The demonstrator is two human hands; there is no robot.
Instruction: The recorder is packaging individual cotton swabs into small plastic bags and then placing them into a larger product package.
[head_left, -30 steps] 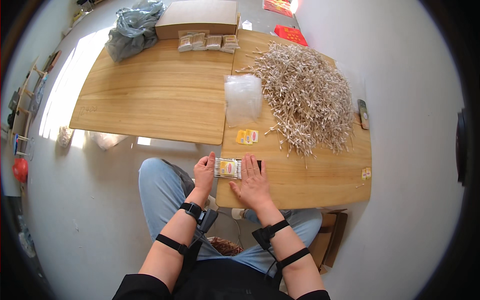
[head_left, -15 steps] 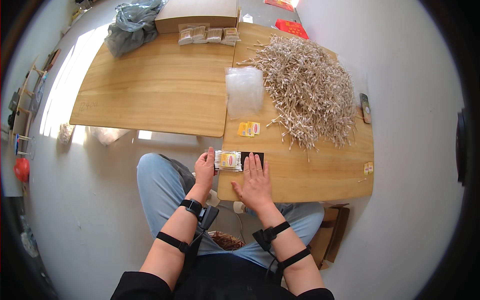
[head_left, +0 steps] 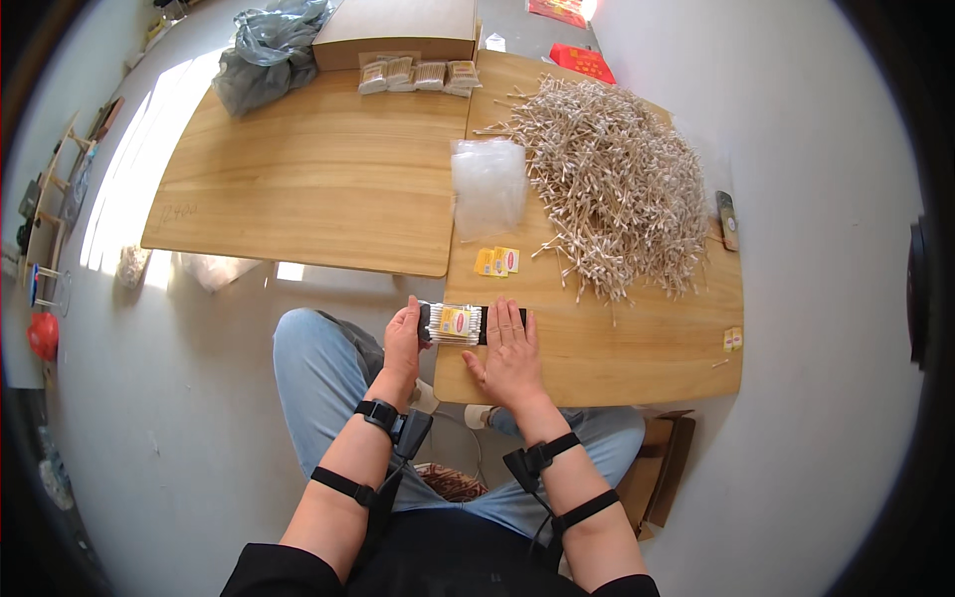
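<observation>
A small clear pack of cotton swabs (head_left: 455, 323) with a yellow, white and red label card lies across the near left edge of the right table section. Black flat material (head_left: 425, 320) shows at both ends of the pack; I cannot tell whether it is one piece running underneath. My left hand (head_left: 402, 340) is closed on the black left end, just off the table edge, thumb on top. My right hand (head_left: 510, 355) lies flat with fingers stretched over the black right end. Beyond the pack, several yellow-and-white label cards (head_left: 496, 262) lie on the table.
A large heap of loose cotton swabs (head_left: 622, 189) covers the far right of the table (head_left: 597, 348). Clear plastic bags (head_left: 488, 187) lie left of it. Filled packs (head_left: 418, 76), a cardboard box (head_left: 395, 30) and a grey plastic bag (head_left: 261, 75) are at the back. A phone-like device (head_left: 727, 220) rests at the right edge.
My left hand has shifted slightly left, and more black shows between it and the swabs. My right hand stays flat in nearly the same place. The whole view has moved slightly.
</observation>
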